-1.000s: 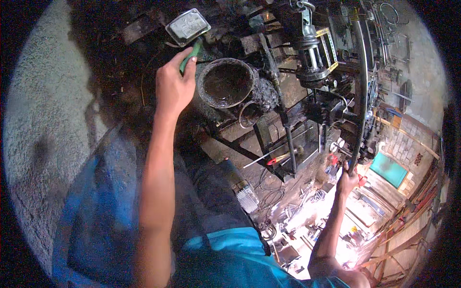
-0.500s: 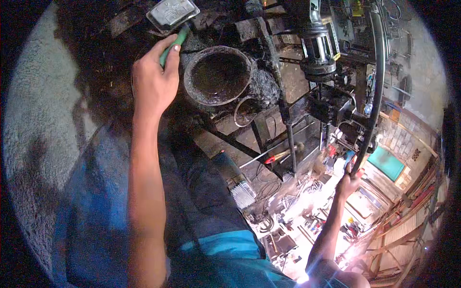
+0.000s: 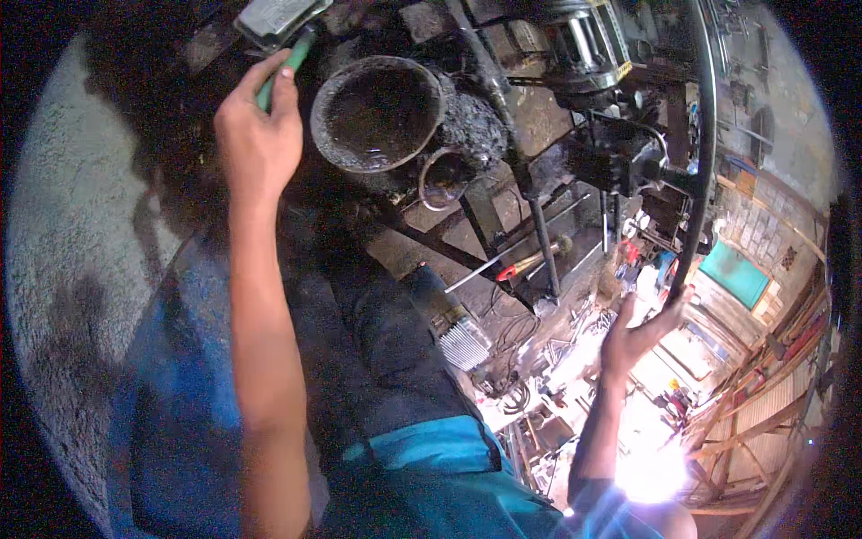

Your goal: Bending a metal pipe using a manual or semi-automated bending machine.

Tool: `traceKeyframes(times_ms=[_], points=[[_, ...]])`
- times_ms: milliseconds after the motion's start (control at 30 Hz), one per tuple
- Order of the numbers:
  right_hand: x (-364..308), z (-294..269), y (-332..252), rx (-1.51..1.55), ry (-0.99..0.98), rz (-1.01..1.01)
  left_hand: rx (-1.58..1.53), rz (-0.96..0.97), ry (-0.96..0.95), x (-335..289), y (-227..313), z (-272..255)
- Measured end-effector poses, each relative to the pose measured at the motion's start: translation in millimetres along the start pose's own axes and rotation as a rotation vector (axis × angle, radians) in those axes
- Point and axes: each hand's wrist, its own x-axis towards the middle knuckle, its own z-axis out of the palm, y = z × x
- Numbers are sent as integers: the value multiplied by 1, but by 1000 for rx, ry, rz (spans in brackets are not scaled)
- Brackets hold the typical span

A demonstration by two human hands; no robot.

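My left hand is closed around a slim green handle. The handle's dark far end meets a silver, box-shaped metal piece at the top edge; how the two join is hard to see. Just right of this hand sits a round, blackened pan with a dark inside. Over on the right, my right hand has its thumb spread away from its fingers. Its fingertips touch the lower end of a long black bar, without wrapping round it.
A dark machine with a cylindrical metal part stands between the pan and the bar. A small ring-shaped cup hangs below the pan. Metal tools and scraps litter the floor. A teal panel lies farther right, near wooden slats. Bright glare washes out the lower right.
My right hand has loosened from its grip on the black bar, its thumb now spread. In the picture, my left hand, the green handle and the silver piece have shifted up and left.
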Motion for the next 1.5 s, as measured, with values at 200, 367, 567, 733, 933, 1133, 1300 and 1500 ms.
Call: traceKeyframes(times_ms=[200,367,567,733,933,1133,1300,1500], points=[[-115,44,-65,580,-813,363,88,146,32,-1,1,4],[-109,111,-96,1656,-895,1535,182,46,-45,-3,20,-3],[-122,95,-92,1719,-613,1501,115,73,-20,-3,10,-2],[-236,-5,-43,1216,-889,1421,102,24,-53,-2,16,0],[-189,-65,-56,764,-940,408,94,4,-50,-3,7,1],[-18,-21,-160,1860,-997,1048,105,21,-40,-6,4,-5],[23,-12,-183,2169,-1045,1243,110,26,-77,-4,14,-3],[18,2,-203,2302,-941,1222,79,43,-16,-3,12,2]])
